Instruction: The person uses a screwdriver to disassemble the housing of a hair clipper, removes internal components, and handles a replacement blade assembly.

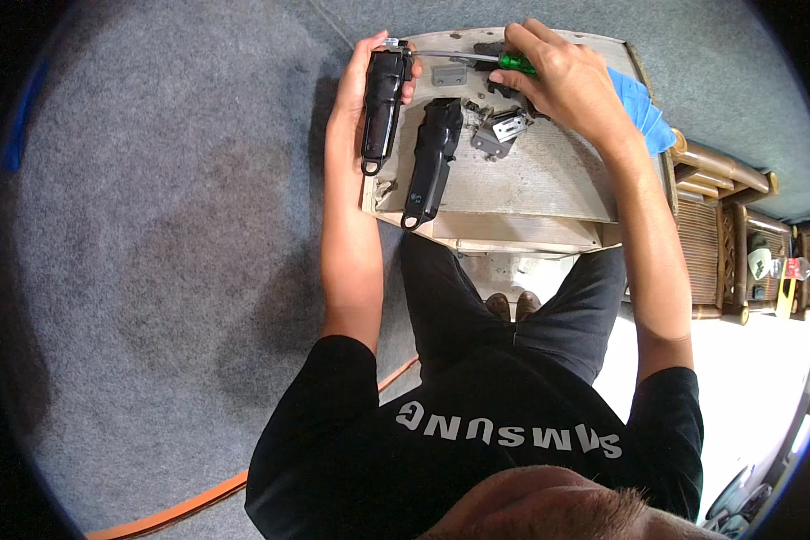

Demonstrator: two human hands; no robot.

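Observation:
My left hand is closed around a black hair clipper, held upright in the picture at the table's left edge with its head at the far end. My right hand grips a screwdriver with a green handle. Its metal shaft points left, and the tip meets or nearly meets the clipper's head; exact contact is too small to tell. A second black hair clipper lies on the tabletop beside the first. Right of it lie loose metal blades, and a grey blade plate rests farther back.
The small wooden table has dark hair clippings and small dark parts on it. Blue cloth or plastic hangs at its right edge. Bamboo furniture stands to the right. Grey carpet-like material spreads on the left.

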